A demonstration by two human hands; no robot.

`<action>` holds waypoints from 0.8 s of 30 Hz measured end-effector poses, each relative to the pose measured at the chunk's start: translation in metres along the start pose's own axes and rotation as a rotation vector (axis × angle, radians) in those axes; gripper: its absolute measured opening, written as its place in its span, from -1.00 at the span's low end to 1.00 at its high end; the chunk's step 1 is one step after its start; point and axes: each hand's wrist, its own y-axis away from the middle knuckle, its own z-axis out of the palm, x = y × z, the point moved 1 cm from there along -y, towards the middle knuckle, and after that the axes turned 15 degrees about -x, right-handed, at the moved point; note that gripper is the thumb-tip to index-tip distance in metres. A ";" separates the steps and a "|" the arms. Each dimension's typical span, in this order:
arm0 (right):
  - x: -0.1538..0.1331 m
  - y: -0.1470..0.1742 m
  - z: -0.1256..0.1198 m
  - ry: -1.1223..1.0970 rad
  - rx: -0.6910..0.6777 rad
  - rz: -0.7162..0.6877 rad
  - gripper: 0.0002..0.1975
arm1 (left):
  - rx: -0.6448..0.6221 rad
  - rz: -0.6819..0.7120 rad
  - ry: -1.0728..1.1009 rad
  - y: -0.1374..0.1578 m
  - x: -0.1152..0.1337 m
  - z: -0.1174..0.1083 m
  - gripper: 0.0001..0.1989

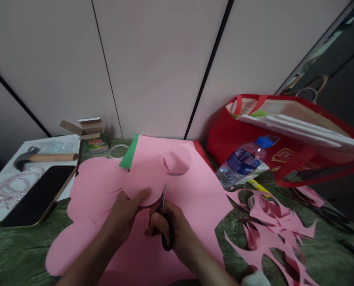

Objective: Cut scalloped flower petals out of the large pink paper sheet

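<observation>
My left hand (125,212) pinches the lower edge of a rounded pink paper piece (153,171) and holds it up above the table. My right hand (172,230) grips small black-handled scissors (164,214), whose blades point up into the pink paper's edge just right of my left thumb. A large pink sheet (195,198) lies flat underneath, and cut pink shapes (90,186) spread to the left. A green sheet (129,155) peeks out at the back.
Pink paper scraps (269,230) litter the green table at right. A water bottle (244,161) lies beside a red bag (284,135) holding white sheets. At left are a phone (38,194), a hammer (43,157), bead strings (10,188), a small open box (90,135) and a tape ring (118,150).
</observation>
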 end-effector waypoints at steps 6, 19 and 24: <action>-0.002 0.000 0.000 -0.018 0.033 0.032 -0.81 | 0.012 -0.010 -0.010 0.000 -0.004 0.001 -0.83; -0.001 0.000 -0.003 0.081 0.044 0.036 -0.77 | 0.078 -0.012 -0.134 0.003 -0.010 0.000 -0.72; -0.005 0.000 -0.001 0.060 0.043 0.029 -0.77 | 0.125 -0.040 -0.194 0.003 -0.008 0.002 -0.64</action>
